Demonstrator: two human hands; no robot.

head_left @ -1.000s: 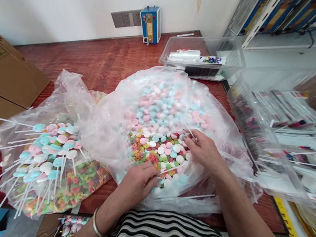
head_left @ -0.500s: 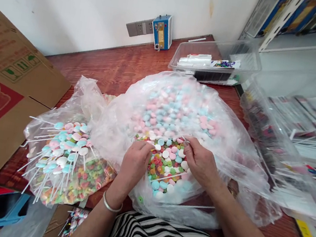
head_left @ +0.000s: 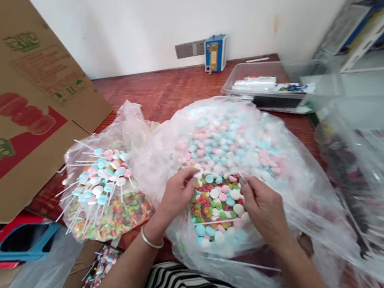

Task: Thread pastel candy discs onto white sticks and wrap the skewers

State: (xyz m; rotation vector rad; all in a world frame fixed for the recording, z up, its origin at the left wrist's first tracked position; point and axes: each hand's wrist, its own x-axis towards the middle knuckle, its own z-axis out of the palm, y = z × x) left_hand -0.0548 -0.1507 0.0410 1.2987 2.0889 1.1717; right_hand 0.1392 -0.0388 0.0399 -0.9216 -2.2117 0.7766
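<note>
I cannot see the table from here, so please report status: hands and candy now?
Left hand and right hand both inside open candy bag, fingertips pinching on loose candies. Finished lollipops bagged at left.

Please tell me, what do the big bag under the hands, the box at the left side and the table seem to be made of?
The big bag looks like thin clear plastic film: glossy, wrinkled, and the candies show through it. The box appears to be brown corrugated cardboard, matte, with printed red and green marks. The table seems to be reddish wood or a wood-look laminate, with visible grain and a slight sheen; which one cannot be told.
</note>
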